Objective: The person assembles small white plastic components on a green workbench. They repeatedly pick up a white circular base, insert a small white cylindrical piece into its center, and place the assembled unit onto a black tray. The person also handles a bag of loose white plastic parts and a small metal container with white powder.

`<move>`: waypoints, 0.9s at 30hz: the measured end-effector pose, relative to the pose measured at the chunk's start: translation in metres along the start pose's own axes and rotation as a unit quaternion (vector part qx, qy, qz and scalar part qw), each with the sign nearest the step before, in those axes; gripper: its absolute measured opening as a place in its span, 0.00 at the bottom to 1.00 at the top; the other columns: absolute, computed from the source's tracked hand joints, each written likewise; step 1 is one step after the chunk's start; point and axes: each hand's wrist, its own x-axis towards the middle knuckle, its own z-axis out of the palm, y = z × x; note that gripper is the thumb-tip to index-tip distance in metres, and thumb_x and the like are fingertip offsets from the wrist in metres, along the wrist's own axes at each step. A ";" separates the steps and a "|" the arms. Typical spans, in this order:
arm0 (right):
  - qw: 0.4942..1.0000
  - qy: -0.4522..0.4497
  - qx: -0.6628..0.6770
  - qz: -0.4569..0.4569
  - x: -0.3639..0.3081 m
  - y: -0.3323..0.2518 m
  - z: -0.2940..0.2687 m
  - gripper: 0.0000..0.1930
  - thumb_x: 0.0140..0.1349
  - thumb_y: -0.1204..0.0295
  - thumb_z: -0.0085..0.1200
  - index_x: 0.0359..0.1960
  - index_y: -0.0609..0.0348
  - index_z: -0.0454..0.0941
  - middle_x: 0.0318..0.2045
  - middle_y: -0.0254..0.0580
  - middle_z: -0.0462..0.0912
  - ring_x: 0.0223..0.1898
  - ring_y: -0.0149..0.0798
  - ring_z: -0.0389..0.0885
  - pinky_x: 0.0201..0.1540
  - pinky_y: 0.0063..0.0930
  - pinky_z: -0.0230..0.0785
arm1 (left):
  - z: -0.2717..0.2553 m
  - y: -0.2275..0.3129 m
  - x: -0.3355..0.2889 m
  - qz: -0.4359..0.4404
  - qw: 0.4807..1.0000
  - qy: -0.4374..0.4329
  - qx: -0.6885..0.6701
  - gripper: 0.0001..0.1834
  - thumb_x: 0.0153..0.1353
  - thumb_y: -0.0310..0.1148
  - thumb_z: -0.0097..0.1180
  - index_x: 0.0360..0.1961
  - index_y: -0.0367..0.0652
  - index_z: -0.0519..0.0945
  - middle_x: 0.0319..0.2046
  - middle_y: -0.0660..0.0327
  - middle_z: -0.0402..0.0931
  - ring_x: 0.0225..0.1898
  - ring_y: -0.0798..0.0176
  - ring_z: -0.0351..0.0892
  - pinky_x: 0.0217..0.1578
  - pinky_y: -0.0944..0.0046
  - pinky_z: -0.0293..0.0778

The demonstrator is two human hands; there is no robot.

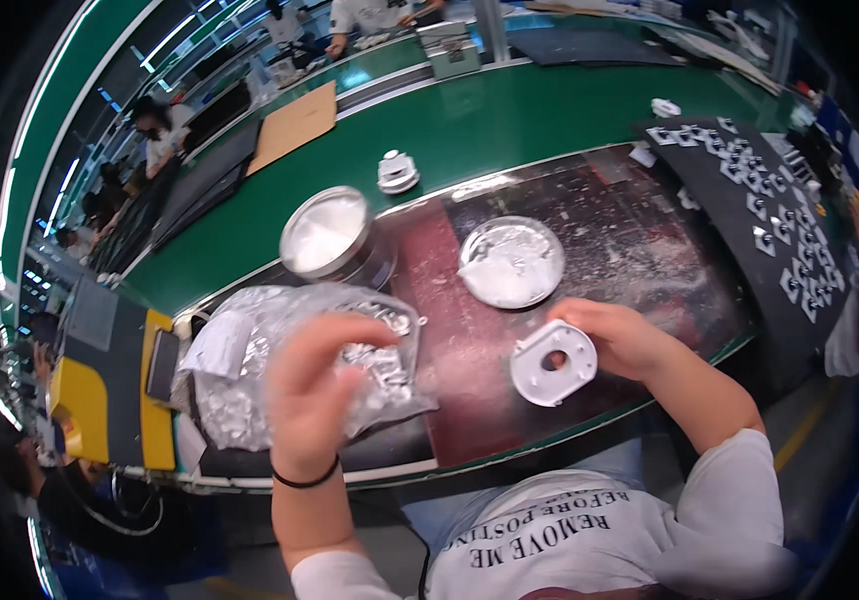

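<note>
My right hand (615, 335) grips a white plastic housing (580, 374) by its upper edge, above the front of the worktable. The part is rounded, with a round hole in its middle. My left hand (312, 385), smeared by motion, is over a clear plastic bag (250, 405) of small shiny metal pieces (390, 372). Its forefinger and thumb curve apart, and I see nothing between them. Behind the right hand lies a round shallow dish (515, 262) with whitish material in it.
A metal tin (328, 235) with a white inside stands behind the bag. Another white part (398, 172) sits on the green surface (510, 115). At right a dark board (730, 215) carries many small white pieces. A yellow-and-grey machine (115, 385) stands at left; other people work around.
</note>
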 end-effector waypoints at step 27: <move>0.985 0.019 -0.169 -0.021 -0.014 0.043 -0.012 0.12 0.68 0.65 0.43 0.43 0.59 0.74 0.35 0.29 0.76 0.38 0.22 0.72 0.43 0.18 0.65 | -0.023 0.183 -0.173 0.509 0.758 -0.101 -0.395 0.12 0.55 0.30 0.54 0.38 0.37 0.71 0.28 0.60 0.72 0.29 0.63 0.75 0.34 0.65 0.71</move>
